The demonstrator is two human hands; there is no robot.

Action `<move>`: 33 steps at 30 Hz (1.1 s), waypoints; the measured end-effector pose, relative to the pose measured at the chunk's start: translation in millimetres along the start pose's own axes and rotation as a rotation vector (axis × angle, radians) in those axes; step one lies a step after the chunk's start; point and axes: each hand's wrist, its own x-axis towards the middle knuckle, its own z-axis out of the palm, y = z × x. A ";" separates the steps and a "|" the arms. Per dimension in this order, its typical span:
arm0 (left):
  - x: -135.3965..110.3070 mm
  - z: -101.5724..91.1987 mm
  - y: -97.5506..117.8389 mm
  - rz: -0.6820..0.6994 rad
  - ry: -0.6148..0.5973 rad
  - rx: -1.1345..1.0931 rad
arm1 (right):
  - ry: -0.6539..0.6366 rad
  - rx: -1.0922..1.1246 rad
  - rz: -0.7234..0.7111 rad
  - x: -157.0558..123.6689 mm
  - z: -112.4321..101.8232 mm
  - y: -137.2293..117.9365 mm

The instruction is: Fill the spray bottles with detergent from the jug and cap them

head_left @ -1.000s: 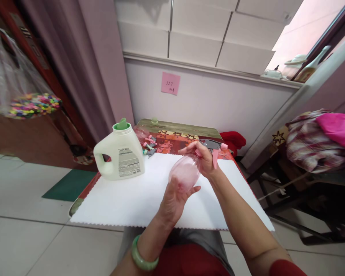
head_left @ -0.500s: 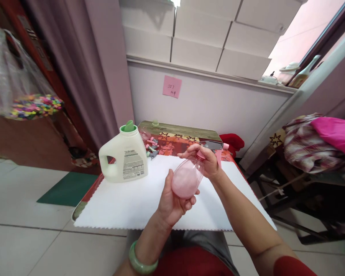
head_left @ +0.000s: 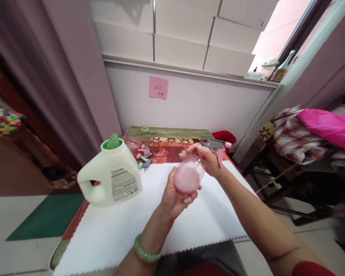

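Observation:
A clear pink spray bottle is held tilted above a white cloth. My left hand cups the bottle's base, fingers wrapped round it. My right hand grips its neck just under the grey and pink trigger head. A white detergent jug with a green cap stands on the cloth's left side, apart from both hands. A green bangle sits on my left wrist.
Several small pink and grey spray parts lie on the patterned tabletop behind the cloth. A pink note is stuck on the wall. Piled clothes lie at the right, and a green mat on the tiled floor.
My left hand has closed round the bottle's base and lifted it slightly. The view has swung left and down, so the jug sits lower in the picture.

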 end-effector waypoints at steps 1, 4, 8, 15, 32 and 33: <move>10.8 -3.6 3.4 0.048 0.005 0.019 | 0.057 -0.013 -0.018 3.8 -2.3 3.1; 44.8 -18.3 12.5 0.084 -0.007 0.034 | 0.220 -0.068 -0.081 13.4 -10.1 17.4; 79.5 -40.8 18.6 -0.012 -0.026 0.000 | 0.362 -0.111 -0.098 18.6 -23.6 37.8; 96.0 -67.8 13.8 -0.066 -0.092 -0.111 | 0.275 -0.222 -0.022 -1.1 -42.1 61.7; 96.9 -89.1 23.1 -0.057 -0.023 -0.213 | -0.002 -1.763 0.031 -221.9 -118.0 130.1; 97.3 -89.9 23.8 -0.055 -0.020 -0.228 | -0.001 -1.763 0.031 -221.1 -117.2 130.2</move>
